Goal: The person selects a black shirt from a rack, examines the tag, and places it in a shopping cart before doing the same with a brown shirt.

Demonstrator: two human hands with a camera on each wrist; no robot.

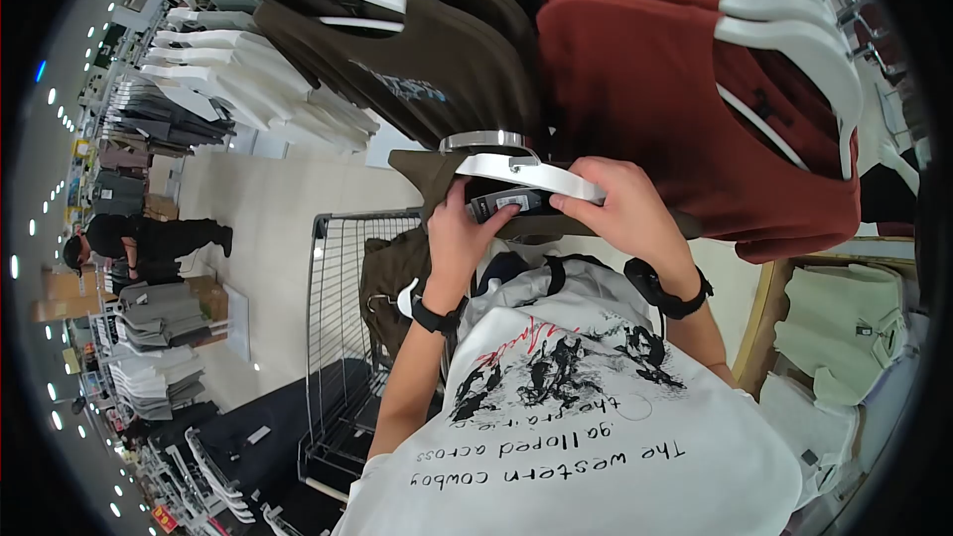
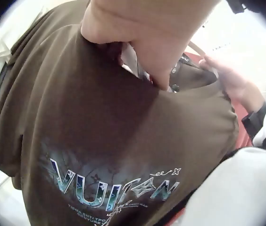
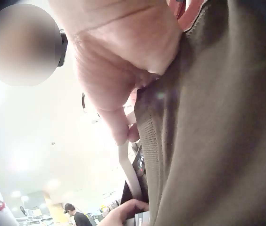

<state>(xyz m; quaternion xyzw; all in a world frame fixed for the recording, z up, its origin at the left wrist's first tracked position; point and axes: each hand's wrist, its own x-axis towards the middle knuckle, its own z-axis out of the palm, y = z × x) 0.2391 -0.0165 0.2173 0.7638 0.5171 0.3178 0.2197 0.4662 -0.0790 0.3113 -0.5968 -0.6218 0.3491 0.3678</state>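
A dark brown sweatshirt with large printed letters on its chest hangs on a white hanger in front of the person. The right hand grips one arm of this hanger, thumb on the near side, close to the collar. At the other side of the neckline, the left hand pinches a dark tag with a white label, its thumb lying across it. Inside the collar, part of the left hand's fingers is hidden. The right wrist view shows the ribbed collar edge beside the right hand's fingers.
More brown tops and red tops hang close ahead on white hangers. A wire shopping cart stands left, with a brown garment in it. Folded pale shirts lie on a shelf at right. A person in black stands farther left.
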